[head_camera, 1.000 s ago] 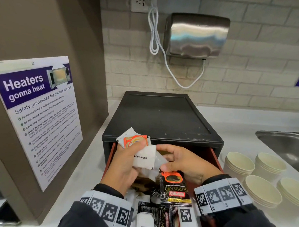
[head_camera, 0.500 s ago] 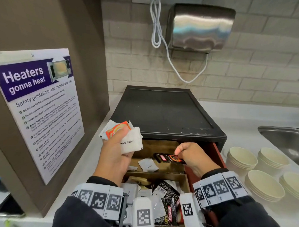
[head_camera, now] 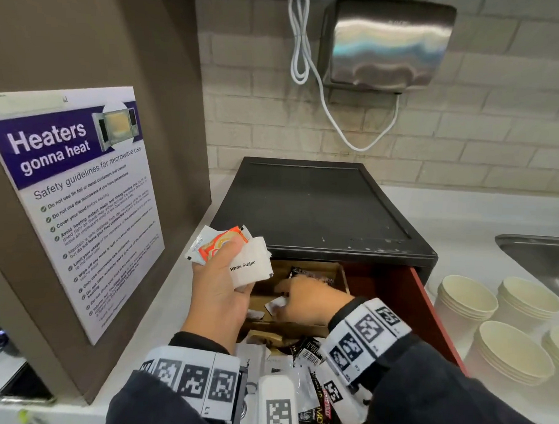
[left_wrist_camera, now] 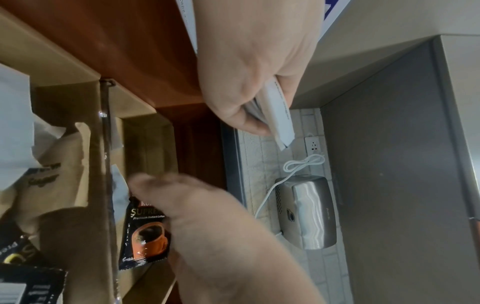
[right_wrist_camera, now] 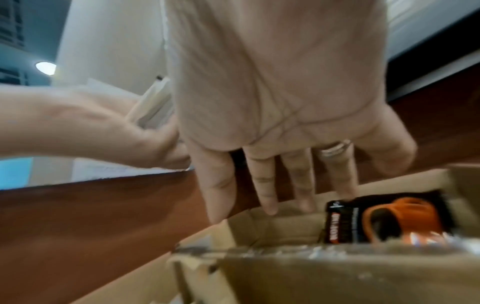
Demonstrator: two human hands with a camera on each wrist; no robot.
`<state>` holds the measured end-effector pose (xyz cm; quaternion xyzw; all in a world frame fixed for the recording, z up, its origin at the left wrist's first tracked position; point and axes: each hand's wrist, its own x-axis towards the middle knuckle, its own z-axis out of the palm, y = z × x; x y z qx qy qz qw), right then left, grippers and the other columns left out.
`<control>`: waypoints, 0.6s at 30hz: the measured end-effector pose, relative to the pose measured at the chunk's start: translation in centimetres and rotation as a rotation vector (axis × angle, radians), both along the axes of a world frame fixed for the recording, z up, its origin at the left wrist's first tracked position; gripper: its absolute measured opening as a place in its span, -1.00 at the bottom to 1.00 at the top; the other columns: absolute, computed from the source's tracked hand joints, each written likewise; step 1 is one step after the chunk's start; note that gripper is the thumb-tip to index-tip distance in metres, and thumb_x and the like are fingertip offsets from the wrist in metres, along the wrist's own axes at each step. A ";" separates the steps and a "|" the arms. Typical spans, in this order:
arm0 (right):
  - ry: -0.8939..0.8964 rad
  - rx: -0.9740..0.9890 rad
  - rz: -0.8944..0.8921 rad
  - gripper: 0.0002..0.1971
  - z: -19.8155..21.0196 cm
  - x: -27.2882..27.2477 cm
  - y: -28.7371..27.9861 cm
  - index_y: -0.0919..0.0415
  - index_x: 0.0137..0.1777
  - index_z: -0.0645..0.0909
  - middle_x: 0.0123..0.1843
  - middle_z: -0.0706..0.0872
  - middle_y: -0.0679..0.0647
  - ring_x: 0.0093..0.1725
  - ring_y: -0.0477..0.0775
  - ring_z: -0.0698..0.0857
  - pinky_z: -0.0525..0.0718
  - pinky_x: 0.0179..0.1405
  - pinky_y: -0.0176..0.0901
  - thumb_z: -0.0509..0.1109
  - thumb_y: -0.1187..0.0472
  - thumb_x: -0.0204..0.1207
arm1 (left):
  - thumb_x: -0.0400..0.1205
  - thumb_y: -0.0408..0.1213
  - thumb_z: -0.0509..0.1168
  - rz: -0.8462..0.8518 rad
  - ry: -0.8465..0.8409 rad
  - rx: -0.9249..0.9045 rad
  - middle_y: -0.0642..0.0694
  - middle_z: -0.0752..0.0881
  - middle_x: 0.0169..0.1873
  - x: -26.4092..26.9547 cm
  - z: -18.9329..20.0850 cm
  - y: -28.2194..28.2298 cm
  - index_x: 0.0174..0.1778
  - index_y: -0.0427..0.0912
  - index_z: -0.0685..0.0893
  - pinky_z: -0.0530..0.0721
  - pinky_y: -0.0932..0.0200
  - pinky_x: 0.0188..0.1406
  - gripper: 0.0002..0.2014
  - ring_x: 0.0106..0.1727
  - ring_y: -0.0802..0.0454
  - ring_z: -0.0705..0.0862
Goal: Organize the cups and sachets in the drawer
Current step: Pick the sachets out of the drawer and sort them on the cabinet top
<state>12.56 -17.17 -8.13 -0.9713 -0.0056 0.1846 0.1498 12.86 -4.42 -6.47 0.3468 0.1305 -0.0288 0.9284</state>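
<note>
At nine o'clock a microwave safety poster (head_camera: 70, 202) hangs on the brown panel. Next comes our left hand (head_camera: 218, 292), raised over the drawer's left edge with fingers and thumb curled round a bundle of sachets (head_camera: 237, 259): a white sugar packet in front, an orange-printed one behind.

At the middle, the drawer (head_camera: 427, 317) stands pulled out of its black cabinet (head_camera: 320, 207). Cardboard dividers split it into compartments. A black instant coffee sachet (right_wrist_camera: 384, 220) lies in the far compartment at twelve o'clock, and a small white sachet (head_camera: 275, 304) lies loose in the compartment nearer us. Our right hand (head_camera: 306, 301) reaches into that area with fingers straight and spread, holding nothing; the right wrist view shows the fingertips (right_wrist_camera: 269, 207) just above the cardboard. Mixed sachets pile up in the near compartment at six o'clock.

At three o'clock, stacks of paper cups (head_camera: 466, 303) wait on the white surface, outside the drawer, beside a steel sink (head_camera: 542, 255).

We judge that sorting the sachets by kind is under way. The next move probably calls for pinching the loose white sachet cleanly off the cardboard floor and adding it to the left hand's bundle.
</note>
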 end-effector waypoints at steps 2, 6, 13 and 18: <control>0.027 0.007 0.156 -0.41 -0.5 0.1 1.8 0.16 0.53 0.34 0.41 0.54 0.17 0.32 0.19 0.55 0.55 0.24 -0.06 0.37 0.06 0.52 | 0.56 -0.40 0.36 -0.001 -0.025 -0.005 -0.05 0.72 -0.08 0.3 -0.1 -0.1 0.23 0.03 0.51 0.74 0.17 -0.50 -0.62 -0.15 0.04 0.74; 0.064 -0.148 0.412 -0.62 -1.8 0.3 4.6 0.32 0.33 0.55 0.26 0.65 0.26 0.20 0.25 0.60 0.54 0.12 -0.07 0.25 0.10 0.62 | 0.54 -0.41 0.38 -0.004 -0.039 -0.005 -0.05 0.73 -0.10 0.4 -0.3 -0.1 0.35 -0.04 0.51 0.77 0.14 -0.43 -0.54 -0.16 0.04 0.75; -0.200 0.049 0.206 -0.77 -0.4 1.0 3.0 0.40 0.00 0.64 -0.08 0.67 0.29 -0.15 0.18 0.60 0.50 -0.23 -0.15 0.20 0.26 0.63 | 0.55 -0.41 0.37 0.016 -0.036 -0.011 -0.05 0.73 -0.16 0.4 -0.2 0.0 0.41 -0.08 0.48 0.72 0.21 -0.52 -0.51 -0.28 0.09 0.76; -0.015 0.687 -0.355 -0.80 0.5 0.5 -0.8 0.16 0.20 0.57 0.03 0.71 0.17 -0.32 -0.08 0.66 0.59 -0.42 -0.37 0.17 0.31 0.66 | 0.55 -0.36 0.38 0.021 -0.016 0.003 -0.05 0.69 -0.12 0.1 0.0 0.1 0.34 0.03 0.45 0.74 0.15 -0.45 -0.53 -0.16 0.02 0.73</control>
